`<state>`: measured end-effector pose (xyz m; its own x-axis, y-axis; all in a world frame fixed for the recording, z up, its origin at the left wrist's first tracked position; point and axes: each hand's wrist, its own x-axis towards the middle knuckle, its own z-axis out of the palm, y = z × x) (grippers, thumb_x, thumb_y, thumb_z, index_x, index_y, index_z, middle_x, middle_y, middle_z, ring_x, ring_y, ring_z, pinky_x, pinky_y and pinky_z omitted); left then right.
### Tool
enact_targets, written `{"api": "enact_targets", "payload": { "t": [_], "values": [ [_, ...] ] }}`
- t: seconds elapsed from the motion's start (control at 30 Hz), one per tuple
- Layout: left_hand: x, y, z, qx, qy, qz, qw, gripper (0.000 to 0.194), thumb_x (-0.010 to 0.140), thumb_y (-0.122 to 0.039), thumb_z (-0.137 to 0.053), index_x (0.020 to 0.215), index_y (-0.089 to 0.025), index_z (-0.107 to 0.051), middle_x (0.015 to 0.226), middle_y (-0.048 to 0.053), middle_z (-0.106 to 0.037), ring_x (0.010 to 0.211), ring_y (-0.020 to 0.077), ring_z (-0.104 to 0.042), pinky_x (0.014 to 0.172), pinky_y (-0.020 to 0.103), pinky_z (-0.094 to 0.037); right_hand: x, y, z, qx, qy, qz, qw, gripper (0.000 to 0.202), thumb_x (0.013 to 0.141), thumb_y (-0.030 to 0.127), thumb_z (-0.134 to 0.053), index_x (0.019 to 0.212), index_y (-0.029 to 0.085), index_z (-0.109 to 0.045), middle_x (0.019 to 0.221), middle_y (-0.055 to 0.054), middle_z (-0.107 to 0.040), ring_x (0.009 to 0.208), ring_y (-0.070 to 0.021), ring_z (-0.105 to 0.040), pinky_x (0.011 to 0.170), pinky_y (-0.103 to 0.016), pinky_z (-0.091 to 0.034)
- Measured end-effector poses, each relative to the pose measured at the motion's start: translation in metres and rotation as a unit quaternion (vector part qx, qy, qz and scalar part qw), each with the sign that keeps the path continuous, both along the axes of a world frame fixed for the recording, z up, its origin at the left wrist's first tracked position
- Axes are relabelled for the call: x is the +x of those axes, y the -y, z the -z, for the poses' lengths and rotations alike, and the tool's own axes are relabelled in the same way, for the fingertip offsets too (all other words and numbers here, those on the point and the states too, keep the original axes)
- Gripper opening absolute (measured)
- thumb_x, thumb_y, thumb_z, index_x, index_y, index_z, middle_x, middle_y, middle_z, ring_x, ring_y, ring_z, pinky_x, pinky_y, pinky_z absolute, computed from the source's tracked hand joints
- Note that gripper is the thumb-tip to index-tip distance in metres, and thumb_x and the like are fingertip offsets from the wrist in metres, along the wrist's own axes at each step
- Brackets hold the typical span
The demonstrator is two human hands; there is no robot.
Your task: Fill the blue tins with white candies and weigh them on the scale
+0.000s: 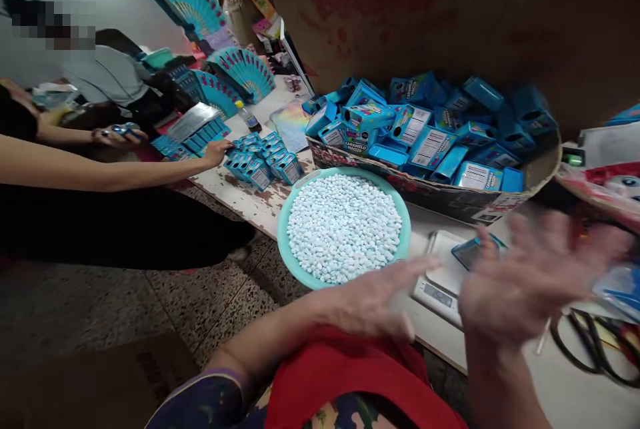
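My left hand (373,297) hangs just past the near rim of a turquoise basin (283,242), over my red apron (345,382). Its fingers are stretched out, blurred, with nothing in them. The basin is full of small white and pale blue candies (345,229). To the right, my right hand (530,276) is raised with spread fingers, palm showing and smeared by motion. It partly covers a white digital scale (433,294) and a small blue candy box (466,254) lying on the scale. The display digits are too small to read.
A cardboard carton (400,182) piled with blue boxes (433,146) stands behind the basin. Black-handled scissors (593,342) lie at the right. On the left, a co-worker's hand (217,152) touches grouped blue boxes (260,162); a bottle (249,117) stands nearby.
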<state>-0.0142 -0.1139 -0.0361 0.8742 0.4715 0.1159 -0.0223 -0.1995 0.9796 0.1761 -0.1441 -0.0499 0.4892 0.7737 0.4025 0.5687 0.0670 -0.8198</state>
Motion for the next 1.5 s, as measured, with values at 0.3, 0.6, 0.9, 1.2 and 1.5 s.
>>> {"api": "enact_targets", "payload": {
  "t": [0.3,0.6,0.9,1.2,1.5],
  "values": [
    [-0.103,-0.103,0.017,-0.098,0.001,-0.662,0.743,0.063,0.091,-0.044,-0.052,0.144,-0.027,-0.025,0.127,0.012,-0.059,0.076,0.0133,-0.067,0.07,0.031,-0.054,-0.037,0.033,0.038,0.075,-0.239,-0.205,0.946,0.09,0.09,0.074,-0.041,0.159,0.035,0.001,0.166,-0.019,-0.018,0.143,-0.0369,-0.042,0.098,-0.056,-0.051],
    [-0.156,-0.039,0.049,0.183,-0.179,-0.727,0.637,0.041,0.09,-0.045,-0.054,0.123,-0.021,-0.053,0.098,0.004,-0.064,0.079,0.0209,-0.063,0.075,0.044,-0.056,-0.025,0.094,0.082,0.062,-0.138,-0.07,0.986,0.051,0.095,0.033,-0.059,0.144,0.028,-0.044,0.129,-0.013,-0.059,0.107,-0.0236,-0.066,0.084,-0.043,-0.059],
    [-0.077,-0.023,0.069,0.382,-0.422,-0.279,0.773,0.07,0.094,-0.053,-0.041,0.155,-0.02,-0.032,0.163,0.018,-0.028,0.152,0.0394,-0.018,0.118,0.064,-0.019,0.006,0.155,0.124,0.052,0.109,0.114,0.986,0.045,0.087,0.019,-0.066,0.13,0.023,-0.054,0.11,-0.011,-0.064,0.098,-0.0251,-0.064,0.072,-0.042,-0.06],
    [-0.077,-0.047,0.074,0.411,-0.416,-0.212,0.783,0.06,0.098,-0.053,-0.032,0.15,-0.024,-0.04,0.156,0.013,-0.042,0.146,0.0357,-0.033,0.117,0.055,-0.027,0.059,0.166,0.157,-0.031,0.177,0.344,0.922,0.042,0.09,0.037,-0.063,0.124,0.014,-0.058,0.123,-0.021,-0.056,0.12,-0.0362,-0.054,0.101,-0.064,-0.044],
    [-0.065,-0.051,0.069,0.436,-0.403,-0.243,0.767,0.034,0.093,-0.041,-0.044,0.11,-0.024,-0.068,0.117,0.015,-0.066,0.113,0.0403,-0.055,0.092,0.058,-0.044,0.065,0.155,0.165,-0.055,0.239,0.316,0.917,0.043,0.088,0.034,-0.066,0.126,0.014,-0.058,0.131,-0.023,-0.05,0.128,-0.0376,-0.046,0.102,-0.065,-0.042]
  ]
}}
